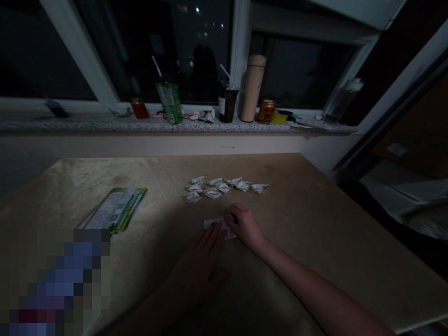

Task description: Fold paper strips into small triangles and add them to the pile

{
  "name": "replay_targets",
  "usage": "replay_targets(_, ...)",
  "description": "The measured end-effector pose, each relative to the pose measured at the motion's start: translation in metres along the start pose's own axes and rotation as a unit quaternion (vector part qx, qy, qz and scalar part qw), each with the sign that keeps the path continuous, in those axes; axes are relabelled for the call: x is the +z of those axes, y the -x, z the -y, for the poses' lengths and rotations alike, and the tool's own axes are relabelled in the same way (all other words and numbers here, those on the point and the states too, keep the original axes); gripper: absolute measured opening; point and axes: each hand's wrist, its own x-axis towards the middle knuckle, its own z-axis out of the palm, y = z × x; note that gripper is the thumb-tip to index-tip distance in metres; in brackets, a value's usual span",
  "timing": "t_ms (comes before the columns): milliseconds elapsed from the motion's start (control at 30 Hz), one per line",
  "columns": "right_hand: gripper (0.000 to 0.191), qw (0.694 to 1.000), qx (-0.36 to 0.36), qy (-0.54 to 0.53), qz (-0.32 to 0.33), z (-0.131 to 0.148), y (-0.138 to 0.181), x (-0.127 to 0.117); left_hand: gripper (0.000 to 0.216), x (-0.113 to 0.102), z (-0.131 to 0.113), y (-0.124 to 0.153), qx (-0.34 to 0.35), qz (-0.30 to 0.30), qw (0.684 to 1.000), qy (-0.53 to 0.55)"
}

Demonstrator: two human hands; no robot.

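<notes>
- While reaching over the desk from 7 o'clock, lays the left hand palm down, long fingers stretched out and thumb spread wide toward 3 o'clock, on a small printed slip lying flat near the middle of the desk.
- Sets the right hand at the slip's 3 o'clock end, with fingers curled narrow and forearm slanting back toward 5 o'clock; in this dim light, cannot tell whether pinching anything.
- Has small folded packets at 12 o'clock from the slip, just beyond both hands, in loose rows with several touching.
- Has a flat green packet with a pale printed panel at 9 o'clock, well apart from the left hand.
- Faces a speckled windowsill past the desk's 12 o'clock edge, with a red jar and a green cup toward 11 o'clock, a dark cup at 12 and, toward 1, a tall pinkish tumbler just beside a gold can.
</notes>
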Motion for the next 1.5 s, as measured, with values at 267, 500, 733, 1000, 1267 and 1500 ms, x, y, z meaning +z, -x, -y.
replay_targets(267, 0.022, 0.999, 0.018, 0.030, -0.016, 0.003, 0.003, 0.001, 0.071, 0.002, 0.001, 0.001, 0.004, 0.005, 1.000, 0.006)
replay_targets(500, 0.023, 0.986, -0.028, 0.164, -0.021, 0.010, 0.014, -0.012, 0.078, 0.002, 0.000, 0.001, 0.005, 0.002, 1.000, 0.026)
replay_targets(733, 0.025, 0.975, -0.170, 0.140, 0.037, 0.023, 0.054, -0.025, 0.081, 0.004, 0.000, 0.001, 0.000, 0.011, 1.000, 0.022)
replay_targets(1000, 0.032, 0.980, -0.143, 0.112, 0.087, 0.018, 0.072, -0.027, 0.081, 0.005, 0.004, 0.002, 0.007, 0.008, 1.000, 0.020)
replay_targets(1267, 0.034, 0.985, -0.131, 0.081, 0.076, 0.019, 0.073, -0.026, 0.071, 0.007, 0.000, 0.014, 0.012, -0.018, 1.000, 0.005)
replay_targets(1500, 0.034, 0.984, -0.120, 0.109, 0.075, 0.019, 0.076, -0.024, 0.077, 0.017, -0.020, 0.023, -0.022, -0.016, 1.000, 0.016)
